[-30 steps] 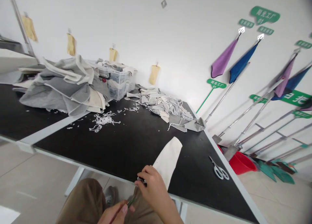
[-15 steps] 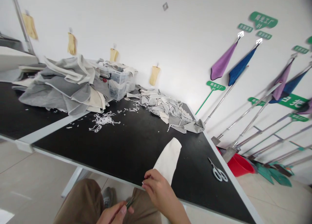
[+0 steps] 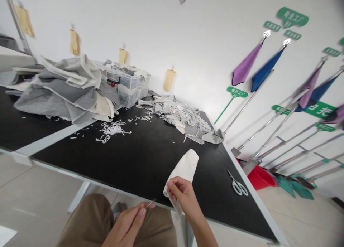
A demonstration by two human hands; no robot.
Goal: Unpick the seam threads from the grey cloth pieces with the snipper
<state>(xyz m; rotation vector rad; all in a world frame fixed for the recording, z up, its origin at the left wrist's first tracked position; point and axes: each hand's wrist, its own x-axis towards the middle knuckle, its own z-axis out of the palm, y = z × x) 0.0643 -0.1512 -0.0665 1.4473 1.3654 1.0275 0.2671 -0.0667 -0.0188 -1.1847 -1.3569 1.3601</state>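
Note:
My left hand (image 3: 129,223) is closed over my lap, holding a slim pointed metal tool (image 3: 151,203) that looks like tweezers. Its tips stick out past the thumb and point toward the table edge; the rest is hidden in the fingers. My right hand (image 3: 184,195) pinches the near end of a white cloth piece (image 3: 185,164) at the table's front edge. This cloth is long and narrow with a rounded far end, lying on the black tabletop (image 3: 129,168), while its near part hangs over the edge. The two hands are apart.
Scissors (image 3: 238,185) lie right of the cloth. White thread scraps (image 3: 113,129) and a heap of grey and white cloth pieces (image 3: 177,114) are farther back. Large grey cloths (image 3: 67,93) and a clear plastic bin (image 3: 130,89) stand left. Beyond the right edge is a red bucket (image 3: 260,178).
My right hand has moved slightly up and right, lifting the cloth's near end. My left hand has risen toward the table edge, with the tool's tips now showing. The view has shifted slightly.

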